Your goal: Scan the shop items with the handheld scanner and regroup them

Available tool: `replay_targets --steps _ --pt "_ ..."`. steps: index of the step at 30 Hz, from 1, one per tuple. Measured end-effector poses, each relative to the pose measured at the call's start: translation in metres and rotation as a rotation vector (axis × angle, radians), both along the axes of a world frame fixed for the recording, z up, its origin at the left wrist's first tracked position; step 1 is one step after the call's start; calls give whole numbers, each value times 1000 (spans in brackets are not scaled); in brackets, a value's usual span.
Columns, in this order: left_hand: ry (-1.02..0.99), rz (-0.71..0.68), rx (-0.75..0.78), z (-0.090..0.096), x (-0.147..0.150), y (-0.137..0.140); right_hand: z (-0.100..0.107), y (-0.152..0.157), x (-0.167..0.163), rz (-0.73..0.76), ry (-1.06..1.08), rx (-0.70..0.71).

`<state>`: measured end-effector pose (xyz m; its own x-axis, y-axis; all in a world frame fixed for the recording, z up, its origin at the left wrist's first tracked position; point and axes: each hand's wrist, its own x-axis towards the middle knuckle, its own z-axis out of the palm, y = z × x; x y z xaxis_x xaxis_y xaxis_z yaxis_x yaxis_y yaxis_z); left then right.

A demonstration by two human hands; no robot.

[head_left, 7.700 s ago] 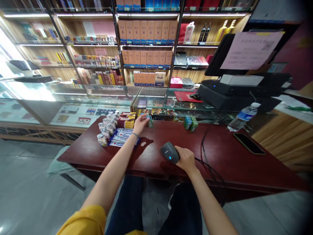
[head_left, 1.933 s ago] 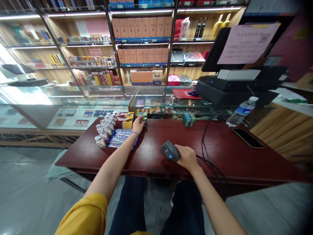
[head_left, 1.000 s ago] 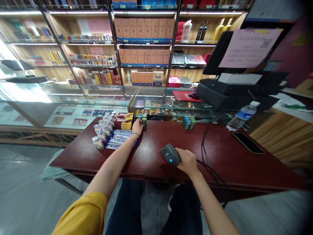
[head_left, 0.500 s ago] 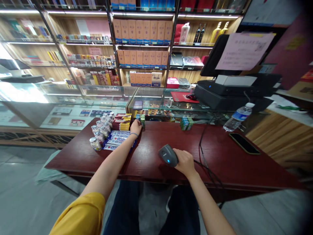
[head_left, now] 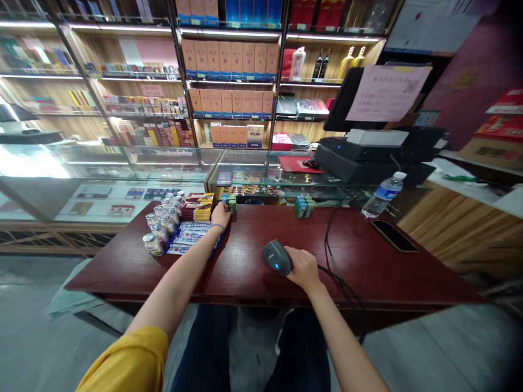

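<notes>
In the head view, gripping a dark-grey plastic scanner [head_left: 277, 257] with the right hand [head_left: 303, 267]; holding the left hand [head_left: 220, 215] at small upright green-and-blue packs [head_left: 232, 206] on a glossy red-brown table [head_left: 245, 277]; cannot tell whether grasping one.

On the table [head_left: 392, 280], jars [head_left: 167, 222] are standing at the left. Packets [head_left: 188, 237] are lying right beside them. The right hand [head_left: 303, 268] is holding a barcode scanner [head_left: 277, 258]. Farther right, a phone [head_left: 394, 236] is lying before a water bottle [head_left: 383, 196].
</notes>
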<state>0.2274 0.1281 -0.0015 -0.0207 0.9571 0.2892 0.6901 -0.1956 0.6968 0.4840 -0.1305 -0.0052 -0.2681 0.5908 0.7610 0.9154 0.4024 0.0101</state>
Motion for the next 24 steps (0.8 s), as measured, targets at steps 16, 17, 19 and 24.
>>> replay_targets --steps 16,17,19,24 --pt "-222 -373 332 10 101 -65 5 -20 105 -370 21 24" --pt "-238 -420 302 6 118 -68 5 -24 111 -380 20 31" --pt "-278 -486 239 -3 150 -73 6 -32 122 -399 18 41" --pt "-317 -578 141 -21 214 -75 8 -48 135 -446 29 24"
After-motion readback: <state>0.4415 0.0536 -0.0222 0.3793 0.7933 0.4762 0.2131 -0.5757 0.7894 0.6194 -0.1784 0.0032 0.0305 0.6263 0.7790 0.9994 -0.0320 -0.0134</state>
